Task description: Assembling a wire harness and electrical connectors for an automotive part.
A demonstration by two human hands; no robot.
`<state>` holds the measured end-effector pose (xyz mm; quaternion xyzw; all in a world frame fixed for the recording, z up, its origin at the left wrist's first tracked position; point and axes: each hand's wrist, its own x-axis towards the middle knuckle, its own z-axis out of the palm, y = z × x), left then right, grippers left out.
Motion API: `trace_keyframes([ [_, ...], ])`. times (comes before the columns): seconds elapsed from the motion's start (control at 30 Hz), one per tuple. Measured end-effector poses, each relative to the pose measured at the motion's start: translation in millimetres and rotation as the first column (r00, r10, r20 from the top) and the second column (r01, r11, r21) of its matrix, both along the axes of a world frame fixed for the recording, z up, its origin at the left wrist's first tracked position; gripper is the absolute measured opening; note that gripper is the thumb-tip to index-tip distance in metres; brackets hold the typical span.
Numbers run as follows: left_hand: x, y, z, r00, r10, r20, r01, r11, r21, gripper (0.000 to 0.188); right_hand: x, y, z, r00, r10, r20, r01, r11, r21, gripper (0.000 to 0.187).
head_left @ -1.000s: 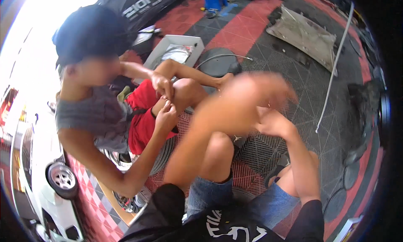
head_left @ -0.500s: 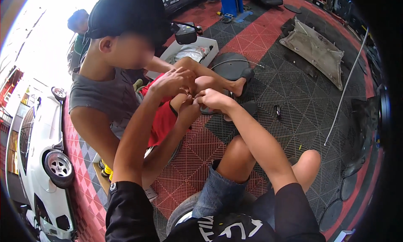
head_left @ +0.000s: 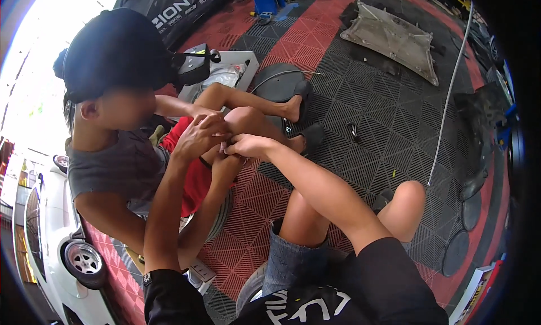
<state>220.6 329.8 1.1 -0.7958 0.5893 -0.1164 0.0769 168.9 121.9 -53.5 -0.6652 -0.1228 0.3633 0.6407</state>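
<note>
Head view: both hands are held together over a co-worker's fingers

Close together, at the co-worker's hand (head_left: 225, 166), the left hand (head_left: 202, 136) and the right hand (head_left: 252, 146) are held with fingers bent. The fingers of all three hands are crowded at one spot, in front of the co-worker's red shorts (head_left: 193, 196) and beside a bent knee (head_left: 244, 121). The contact is partly covered by the left hand, so whether anything is clamped in either hand cannot be told. The co-worker's capped head is bent toward the spot from the left.

At the far side, an open white box (head_left: 252, 63) is placed beside a dark round pad (head_left: 277, 81). Farther right, a grey panel (head_left: 390, 38) is laid on the red and black tiled floor (head_left: 265, 212), and a long thin rod (head_left: 449, 99) is seen right of it. A small black object (head_left: 353, 132) is left on the tiles, right of the hands. At the left edge, a white car (head_left: 56, 212) is seen.
</note>
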Motion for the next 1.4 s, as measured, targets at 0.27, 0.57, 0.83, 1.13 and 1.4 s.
trace_keyframes([
  [0.27, -10.5, -9.8, -4.7, 0.992, 0.096, -0.080, -0.114, 0.959, -0.259, 0.032, 8.2, -14.0, -16.4, 0.993, -0.033, -0.114, 0.048, 0.989, 0.137, 0.039],
  [0.57, -26.6, -38.1, 17.5, 0.993, 0.092, -0.068, -0.111, 0.919, -0.379, 0.019, -17.7, -40.9, 4.3, 0.963, -0.155, -0.222, 0.230, 0.901, 0.367, 0.037],
  [0.83, -42.8, -97.4, 31.1, 0.998, -0.003, -0.067, -0.035, 0.825, -0.564, 0.023, -48.8, -95.3, 22.2, 0.934, -0.168, -0.314, 0.327, 0.757, 0.566, 0.038],
  [1.13, -60.9, -156.5, 29.4, 0.998, -0.054, -0.012, 0.030, 0.714, -0.700, 0.026, -83.7, -134.7, 33.0, 0.838, -0.452, -0.305, 0.542, 0.630, 0.556, 0.030],
  [1.4, -77.7, -215.5, 39.4, 0.988, -0.032, -0.151, -0.103, 0.592, -0.800, 0.016, -99.0, -209.7, 74.1, 0.579, -0.811, 0.077, 0.627, 0.504, 0.593, 0.021],
])
